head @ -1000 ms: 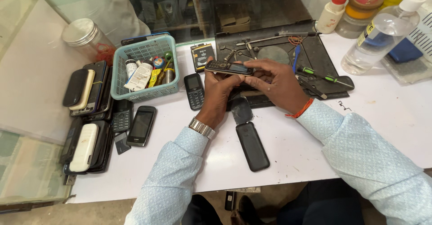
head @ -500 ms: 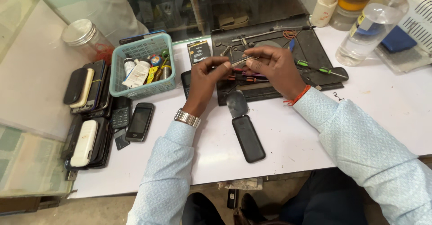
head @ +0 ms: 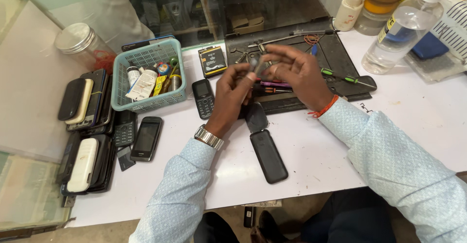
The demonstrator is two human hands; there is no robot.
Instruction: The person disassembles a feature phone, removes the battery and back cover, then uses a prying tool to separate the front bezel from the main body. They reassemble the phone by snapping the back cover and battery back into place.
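My left hand [head: 233, 90] and my right hand [head: 296, 70] are raised together above a black work mat [head: 335, 53]. Between their fingertips they pinch a small grey part [head: 258, 67], blurred by motion; its exact kind is unclear. Below the hands a black phone back cover [head: 268, 155] and a smaller dark piece [head: 256, 117] lie on the white table [head: 301, 141]. A small black keypad phone [head: 203, 98] lies just left of my left hand. A metal watch sits on my left wrist, an orange thread on my right.
A teal basket [head: 146, 58] of tubes and small bottles stands at the left, with stacks of old phones [head: 85, 126] beside it. Screwdrivers [head: 348, 79] and tweezers lie on the mat. A clear bottle [head: 396, 34], jars and a battery [head: 212, 60] stand at the back.
Both hands have lifted off the mat and come closer to the camera. The dark phone body held a second ago is gone from them; only a small part stays pinched.
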